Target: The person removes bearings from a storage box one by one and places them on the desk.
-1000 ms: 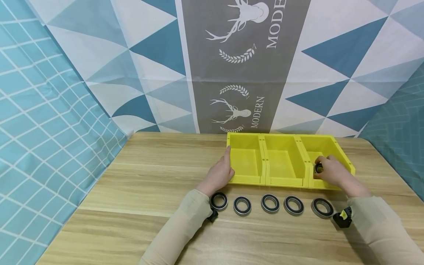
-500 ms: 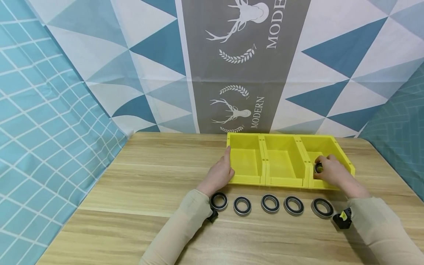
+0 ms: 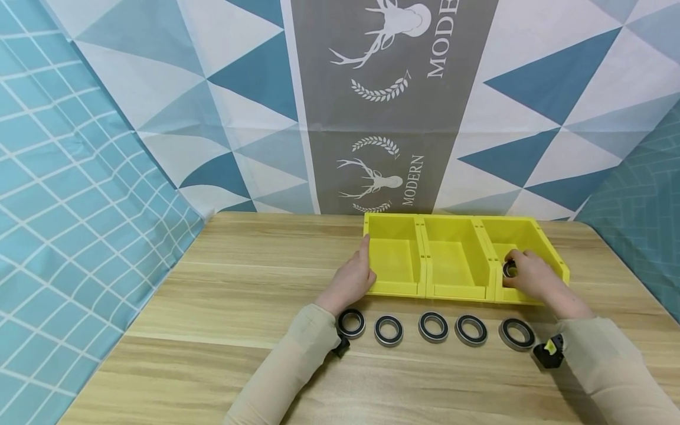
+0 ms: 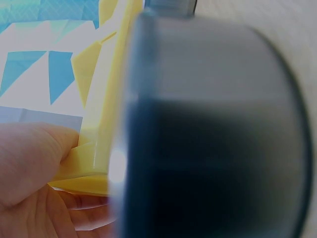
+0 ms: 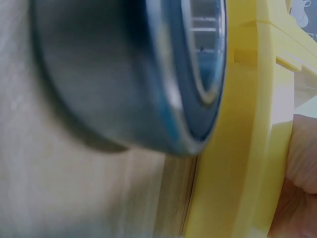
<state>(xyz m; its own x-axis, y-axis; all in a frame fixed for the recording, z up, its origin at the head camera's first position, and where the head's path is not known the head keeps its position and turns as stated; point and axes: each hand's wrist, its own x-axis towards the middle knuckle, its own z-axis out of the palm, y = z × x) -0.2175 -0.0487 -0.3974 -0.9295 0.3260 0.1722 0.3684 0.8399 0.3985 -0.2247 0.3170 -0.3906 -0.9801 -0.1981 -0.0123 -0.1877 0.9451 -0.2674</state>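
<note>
My left hand [image 3: 350,280] grips the left wall of the leftmost yellow bin [image 3: 393,288]. In the left wrist view the thumb [image 4: 37,148] presses the bin's edge from one side, and the fingers curl below it. Over in the rightmost yellow bin [image 3: 558,267], my right hand [image 3: 533,276] pinches a ball bearing [image 3: 506,273], a dark ring partly covered by the fingers. The right wrist view has part of that hand [image 5: 302,168] behind the bin's front wall [image 5: 237,148]; the pinched bearing is hidden there.
Several bearings lie in a row before the bins, among them one by the left wrist [image 3: 352,334] and a bearing [image 3: 517,334] near the right wrist camera [image 3: 549,353]. A middle yellow bin [image 3: 459,291] joins the outer two. A patterned cloth [image 3: 255,106] hangs behind the wooden table [image 3: 223,283].
</note>
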